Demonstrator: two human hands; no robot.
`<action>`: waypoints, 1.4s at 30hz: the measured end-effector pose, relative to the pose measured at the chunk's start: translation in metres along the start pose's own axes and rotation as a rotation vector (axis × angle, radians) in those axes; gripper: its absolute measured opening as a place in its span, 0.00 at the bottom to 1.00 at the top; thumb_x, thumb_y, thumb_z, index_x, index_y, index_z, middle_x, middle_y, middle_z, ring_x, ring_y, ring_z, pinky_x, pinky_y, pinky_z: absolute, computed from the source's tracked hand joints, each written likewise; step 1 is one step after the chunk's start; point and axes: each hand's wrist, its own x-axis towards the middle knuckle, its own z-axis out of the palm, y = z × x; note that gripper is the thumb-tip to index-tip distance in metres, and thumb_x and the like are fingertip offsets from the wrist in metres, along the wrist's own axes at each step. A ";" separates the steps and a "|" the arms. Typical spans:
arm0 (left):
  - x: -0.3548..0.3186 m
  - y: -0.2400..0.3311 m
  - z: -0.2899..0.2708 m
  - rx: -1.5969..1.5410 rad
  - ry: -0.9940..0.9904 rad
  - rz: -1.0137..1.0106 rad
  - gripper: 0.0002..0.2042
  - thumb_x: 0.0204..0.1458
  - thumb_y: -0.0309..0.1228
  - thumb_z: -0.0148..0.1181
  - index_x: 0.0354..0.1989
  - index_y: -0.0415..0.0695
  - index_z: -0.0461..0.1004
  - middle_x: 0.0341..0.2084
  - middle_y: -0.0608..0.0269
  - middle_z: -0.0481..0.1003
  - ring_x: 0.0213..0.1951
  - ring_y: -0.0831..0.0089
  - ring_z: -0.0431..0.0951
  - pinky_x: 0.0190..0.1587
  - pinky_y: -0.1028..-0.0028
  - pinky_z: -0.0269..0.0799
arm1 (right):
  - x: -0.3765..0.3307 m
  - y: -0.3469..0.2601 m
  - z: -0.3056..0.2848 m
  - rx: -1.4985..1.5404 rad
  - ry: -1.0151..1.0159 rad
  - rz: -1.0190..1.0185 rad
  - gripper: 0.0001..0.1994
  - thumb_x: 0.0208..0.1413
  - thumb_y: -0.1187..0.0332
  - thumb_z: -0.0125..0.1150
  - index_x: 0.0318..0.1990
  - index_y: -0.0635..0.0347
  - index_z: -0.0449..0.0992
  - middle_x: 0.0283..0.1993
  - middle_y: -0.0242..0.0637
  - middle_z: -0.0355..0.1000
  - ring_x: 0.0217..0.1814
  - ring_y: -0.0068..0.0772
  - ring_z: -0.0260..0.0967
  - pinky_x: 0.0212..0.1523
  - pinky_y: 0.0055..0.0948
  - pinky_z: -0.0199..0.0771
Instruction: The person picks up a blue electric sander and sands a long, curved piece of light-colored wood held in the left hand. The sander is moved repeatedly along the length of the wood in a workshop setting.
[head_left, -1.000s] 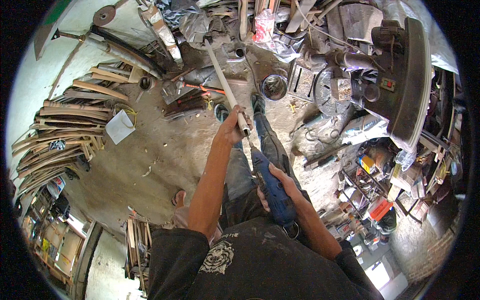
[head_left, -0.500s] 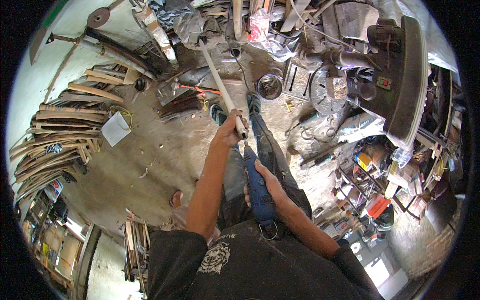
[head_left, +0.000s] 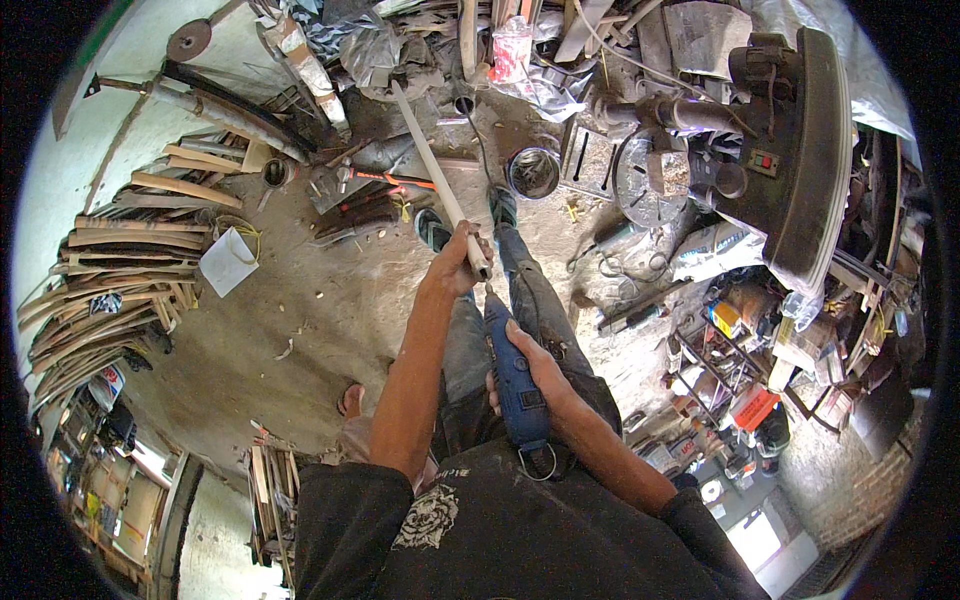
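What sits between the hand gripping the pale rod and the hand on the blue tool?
Head view: only the tool's thin bit, meeting the pale rod's near end below the left hand; right hand behind.

A long pale wooden rod (head_left: 437,176) ran from the picture's centre away toward the far clutter, its near end inside the left hand (head_left: 455,268). Just nearer, the right hand (head_left: 530,365) was wrapped around a blue handheld rotary tool (head_left: 512,375), whose tip met the rod's near end. Below both lay the dusty concrete floor (head_left: 250,330). A stack of curved wooden strips (head_left: 110,260) sat far left. A round metal tin (head_left: 532,172) stood right of the rod, and a dark upright drill press (head_left: 790,160) stood further right.
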 end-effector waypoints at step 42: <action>-0.001 -0.002 0.005 0.011 -0.023 0.006 0.13 0.57 0.46 0.48 0.38 0.50 0.61 0.21 0.66 0.64 0.22 0.72 0.67 0.25 0.70 0.68 | 0.002 0.000 -0.007 -0.016 -0.012 -0.007 0.25 0.55 0.41 0.46 0.41 0.56 0.64 0.19 0.38 0.69 0.15 0.30 0.69 0.15 0.26 0.72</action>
